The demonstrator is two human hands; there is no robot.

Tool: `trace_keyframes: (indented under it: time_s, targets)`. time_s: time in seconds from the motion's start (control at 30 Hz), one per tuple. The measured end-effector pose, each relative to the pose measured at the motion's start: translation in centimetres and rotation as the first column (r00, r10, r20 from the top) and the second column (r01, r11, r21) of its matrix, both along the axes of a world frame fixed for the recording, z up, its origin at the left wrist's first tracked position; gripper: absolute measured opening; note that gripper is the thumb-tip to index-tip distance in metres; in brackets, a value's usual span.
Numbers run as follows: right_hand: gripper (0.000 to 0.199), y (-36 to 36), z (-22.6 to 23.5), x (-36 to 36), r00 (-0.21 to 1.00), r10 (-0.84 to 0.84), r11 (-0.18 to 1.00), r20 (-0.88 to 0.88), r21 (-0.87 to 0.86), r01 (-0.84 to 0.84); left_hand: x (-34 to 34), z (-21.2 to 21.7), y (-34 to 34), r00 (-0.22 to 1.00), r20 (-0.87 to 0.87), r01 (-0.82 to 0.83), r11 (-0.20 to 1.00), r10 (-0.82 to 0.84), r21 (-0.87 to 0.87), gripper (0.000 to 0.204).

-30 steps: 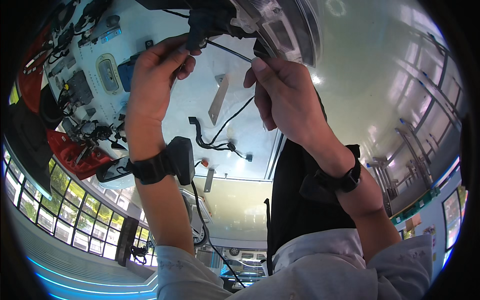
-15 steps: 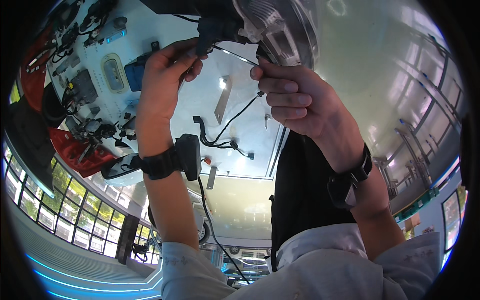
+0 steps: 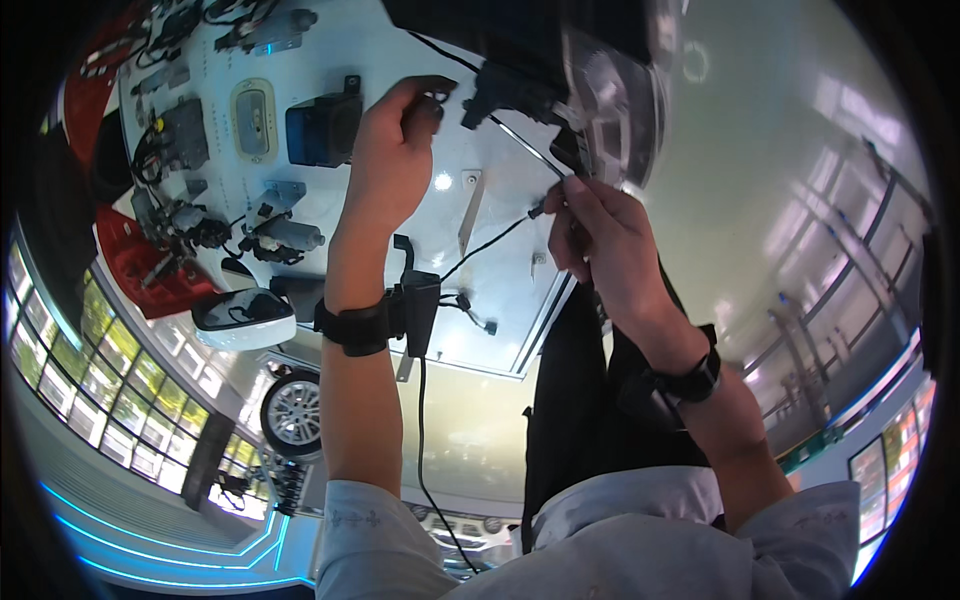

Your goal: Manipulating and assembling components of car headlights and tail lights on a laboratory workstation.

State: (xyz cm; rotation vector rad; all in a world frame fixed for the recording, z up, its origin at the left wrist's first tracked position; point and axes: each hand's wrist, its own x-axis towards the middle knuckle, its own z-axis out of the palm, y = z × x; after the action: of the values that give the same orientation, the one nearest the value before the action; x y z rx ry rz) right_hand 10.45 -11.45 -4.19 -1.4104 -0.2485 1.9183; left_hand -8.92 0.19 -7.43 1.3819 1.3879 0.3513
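A thin black wire is pinched at its small end plug between the closed fingers of the right hand. Higher up, a black connector is gripped by the left hand. Beyond lies the white bench of car parts.

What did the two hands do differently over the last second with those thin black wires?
The left hand rose toward the upper edge of the view and its fingers now curl beside the black connector block. The right hand slid down and right, away from the clear round housing, and now pinches the thin black wire near its small plug. Both black wristbands and the white board of parts look unchanged.
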Motion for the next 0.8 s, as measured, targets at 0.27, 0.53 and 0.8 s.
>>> trace_keyframes:
  time_s: [0.27,0.53,0.8]
  targets:
    - [0.026,-0.1,0.9,0.3,0.952,-0.237,0.95,-0.193,-0.252,0.185,-2.8,4.3,-2.4,0.974,-0.051,-0.225,0.971,0.221,-0.078,0.016]
    - [0.031,-6.9,-1.3,5.3,0.836,0.378,0.925,0.396,-0.128,-0.358,-1.8,8.5,-11.7,0.963,0.018,-0.241,0.885,0.27,-0.399,0.021]
    - [0.012,-18.8,12.1,29.1,-0.63,0.708,-0.591,0.319,-0.221,-0.776,-1.8,12.2,-21.6,0.957,0.012,-0.235,0.804,0.288,-0.545,0.024]
